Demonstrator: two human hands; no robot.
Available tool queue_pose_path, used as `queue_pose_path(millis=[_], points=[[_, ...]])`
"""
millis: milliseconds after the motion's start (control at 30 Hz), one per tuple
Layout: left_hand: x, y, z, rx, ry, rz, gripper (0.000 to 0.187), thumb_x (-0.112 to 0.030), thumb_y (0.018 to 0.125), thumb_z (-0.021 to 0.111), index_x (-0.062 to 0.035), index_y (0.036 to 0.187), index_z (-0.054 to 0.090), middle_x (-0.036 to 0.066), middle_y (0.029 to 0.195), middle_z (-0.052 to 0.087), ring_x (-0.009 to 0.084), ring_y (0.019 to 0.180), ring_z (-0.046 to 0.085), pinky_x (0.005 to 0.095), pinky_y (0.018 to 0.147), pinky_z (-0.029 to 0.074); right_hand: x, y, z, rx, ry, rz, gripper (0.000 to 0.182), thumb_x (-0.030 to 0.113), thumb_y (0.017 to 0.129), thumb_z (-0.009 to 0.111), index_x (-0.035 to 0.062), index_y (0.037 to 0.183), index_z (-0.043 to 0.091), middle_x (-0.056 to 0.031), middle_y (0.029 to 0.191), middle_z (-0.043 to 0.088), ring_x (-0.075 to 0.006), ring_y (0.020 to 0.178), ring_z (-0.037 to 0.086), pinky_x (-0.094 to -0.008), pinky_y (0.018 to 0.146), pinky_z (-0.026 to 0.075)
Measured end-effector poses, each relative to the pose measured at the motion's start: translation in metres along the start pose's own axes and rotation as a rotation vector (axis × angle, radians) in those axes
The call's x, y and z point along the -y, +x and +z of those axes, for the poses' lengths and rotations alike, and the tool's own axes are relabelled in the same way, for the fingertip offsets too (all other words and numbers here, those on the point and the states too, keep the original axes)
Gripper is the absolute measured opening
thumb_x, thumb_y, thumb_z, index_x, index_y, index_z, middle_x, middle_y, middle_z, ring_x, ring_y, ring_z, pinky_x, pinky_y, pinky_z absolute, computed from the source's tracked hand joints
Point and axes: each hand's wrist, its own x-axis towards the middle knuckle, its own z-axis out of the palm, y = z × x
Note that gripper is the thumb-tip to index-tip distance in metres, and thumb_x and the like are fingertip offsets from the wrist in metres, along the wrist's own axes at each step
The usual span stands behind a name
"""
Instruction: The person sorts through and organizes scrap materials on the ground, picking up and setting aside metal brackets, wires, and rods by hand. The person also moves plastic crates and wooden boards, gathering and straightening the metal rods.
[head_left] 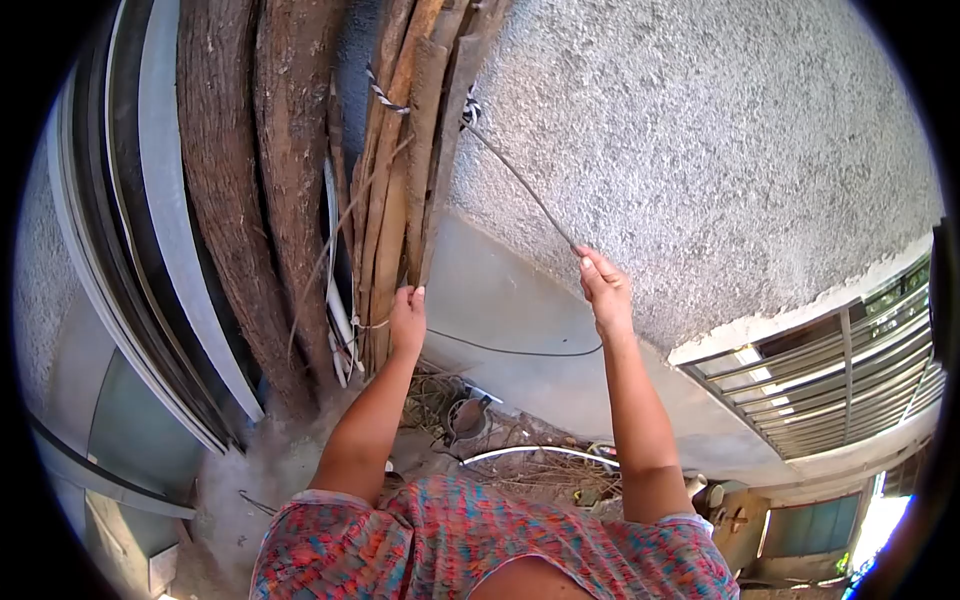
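A bundle of upright wooden boards (405, 190) leans against the rough wall. A black and white rope (385, 100) goes round its upper part. From a knot at the bundle's right edge, a thin dark cord (525, 185) runs down to my right hand (605, 290), whose fingers are pinched on it. The cord's slack part curves below, between my two hands. My left hand (407, 320) is at the lower right edge of the boards, fingers closed against a board; its exact hold is partly hidden.
Two thick logs (225, 170) and long metal strips (165, 180) stand at the left. A barred window (830, 370) is at the right. Dry twigs (560, 478), a bucket (467, 418) and a white pipe (540, 450) lie on the ground below.
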Motion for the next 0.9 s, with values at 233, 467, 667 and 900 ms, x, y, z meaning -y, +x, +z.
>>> queue_pose_path(millis=[233, 467, 667, 900], points=[[0.017, -0.050, -0.033, 0.111, 0.197, -0.071, 0.053, -0.022, 0.085, 0.057, 0.0016, 0.127, 0.035, 0.025, 0.119, 0.044, 0.0328, 0.102, 0.049, 0.0349, 0.082, 0.043, -0.020, -0.035, -0.022, -0.377, -0.631, -0.691, 0.045, 0.016, 0.087, 0.053, 0.0065, 0.129, 0.041, -0.0095, 0.093, 0.061, -0.0157, 0.082, 0.054, -0.0271, 0.076, 0.043], [0.080, -0.126, -0.120, 0.656, 0.179, -0.322, 0.050, -0.020, 0.085, 0.058, -0.0001, 0.126, 0.038, 0.018, 0.116, 0.045, 0.0228, 0.093, 0.050, 0.0323, 0.080, 0.042, -0.155, -0.231, -0.087, -0.478, -0.207, 0.372, 0.045, 0.022, 0.086, 0.056, 0.0046, 0.125, 0.043, -0.0127, 0.091, 0.062, -0.0176, 0.077, 0.057, -0.0288, 0.072, 0.045], [-0.110, -0.120, -0.063, 0.548, 0.373, 0.892, 0.054, -0.024, 0.088, 0.051, -0.0024, 0.133, 0.032, 0.025, 0.139, 0.019, 0.0400, 0.128, 0.021, 0.0430, 0.098, 0.029, -0.308, -0.554, -0.060, 0.461, -0.746, 1.021, 0.044, 0.030, 0.074, 0.059, 0.0076, 0.112, 0.054, -0.0195, 0.101, 0.060, -0.0360, 0.097, 0.056, -0.0440, 0.082, 0.044], [-0.190, -0.048, 0.073, 0.176, 0.807, 1.515, 0.068, -0.055, 0.085, 0.042, -0.0170, 0.139, 0.026, 0.025, 0.143, 0.012, 0.0458, 0.130, 0.010, 0.0567, 0.102, 0.016, -0.286, -0.771, 0.028, -0.807, 0.414, 1.675, 0.021, 0.021, 0.084, 0.052, 0.0077, 0.098, 0.061, -0.0038, 0.074, 0.060, -0.0139, 0.064, 0.060, -0.0282, 0.049, 0.046]])
